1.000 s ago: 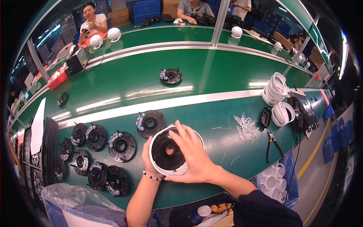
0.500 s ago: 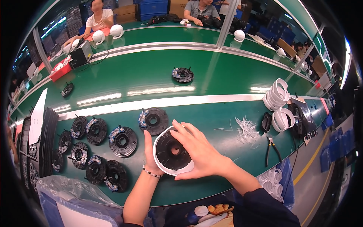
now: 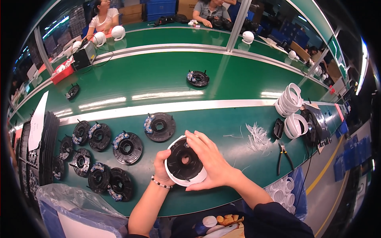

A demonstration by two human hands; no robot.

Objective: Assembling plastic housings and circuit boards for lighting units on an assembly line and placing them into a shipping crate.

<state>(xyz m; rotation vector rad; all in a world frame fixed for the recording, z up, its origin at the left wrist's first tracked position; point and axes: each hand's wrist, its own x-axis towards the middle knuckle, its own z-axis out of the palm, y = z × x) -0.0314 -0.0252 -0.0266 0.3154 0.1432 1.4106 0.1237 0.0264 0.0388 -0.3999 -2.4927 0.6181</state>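
Note:
A round black disc part seated in a white ring (image 3: 183, 161) rests on the green bench in front of me. My left hand (image 3: 162, 168) grips its left lower edge, thumb on the rim. My right hand (image 3: 209, 160) lies over its right side, fingers spread across the top of the black disc. Another black disc part (image 3: 159, 127) lies just beyond the held one.
Several black disc parts (image 3: 99, 158) lie in a group at the left, beside a stack of black trays (image 3: 47, 146). White rings (image 3: 291, 101), loose white cable ties (image 3: 256, 137) and pliers (image 3: 282, 156) sit at the right. One disc (image 3: 197, 78) rides the green conveyor. Other people sit at the far bench.
Both hands stay on the disc and ring; my right fingers have shifted a little over its top. The view has tilted slightly.

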